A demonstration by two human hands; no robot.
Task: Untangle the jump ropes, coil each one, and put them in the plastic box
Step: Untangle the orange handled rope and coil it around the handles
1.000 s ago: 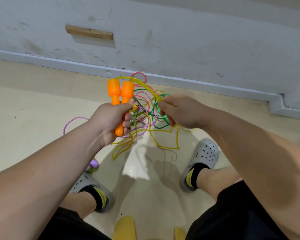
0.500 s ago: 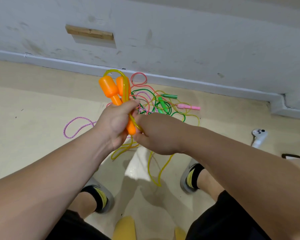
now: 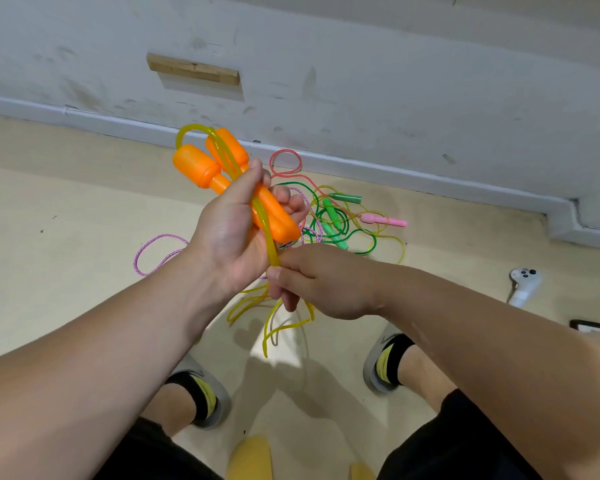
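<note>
My left hand grips the two orange handles of a yellow jump rope side by side. The yellow cord loops over the tops of the handles and runs down along them. My right hand pinches that cord just below the handles, and the rest of it hangs in loose loops towards the floor. A tangle of other ropes lies on the floor by the wall: a green rope with green handles, a pink handle, a red cord and a purple-white cord. No plastic box is in view.
A grey wall with a skirting board runs behind the tangle. A white game controller and a dark flat object lie on the floor at the right. My feet in grey clogs stand below, and a yellow seat edge shows at the bottom.
The tangle has dropped from my hands to the floor. My left hand has tilted the orange handles. My right hand has drawn the yellow cord over the handles and down below them.
</note>
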